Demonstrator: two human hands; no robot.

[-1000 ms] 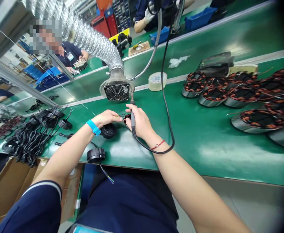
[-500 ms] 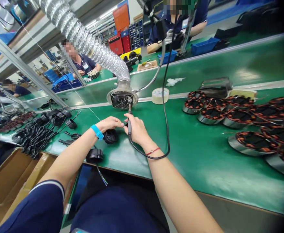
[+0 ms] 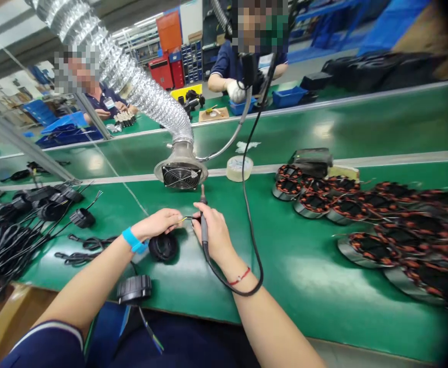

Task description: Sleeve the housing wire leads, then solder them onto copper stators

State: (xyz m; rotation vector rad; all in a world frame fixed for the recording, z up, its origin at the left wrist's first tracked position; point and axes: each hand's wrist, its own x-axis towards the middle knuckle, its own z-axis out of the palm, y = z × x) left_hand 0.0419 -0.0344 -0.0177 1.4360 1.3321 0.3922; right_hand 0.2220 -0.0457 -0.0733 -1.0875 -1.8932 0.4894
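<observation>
My right hand (image 3: 215,232) is closed around the grey handle of a soldering iron (image 3: 204,225), its tip pointing up and away toward the fan. A thin yellow-and-dark wire (image 3: 186,218) stretches between the fingertips of both hands. My left hand (image 3: 164,223), with a blue band at the wrist, pinches one end of it. Just below that hand a round black cap (image 3: 163,247) lies on the green bench. Another ribbed black cap (image 3: 135,289) sits at the bench's front edge, its coloured wire ends hanging over.
A fan hood (image 3: 181,175) on a silver duct stands ahead, beside a tape roll (image 3: 239,168). Several copper-wound stators (image 3: 365,248) fill the right side. Black cables (image 3: 13,250) pile up at the left. The iron's black cord (image 3: 251,204) loops past my right wrist. Two co-workers sit opposite.
The view has shifted, so the bench sits lower in the picture. My hands have drawn slightly apart, and the wire between them shows more clearly.
</observation>
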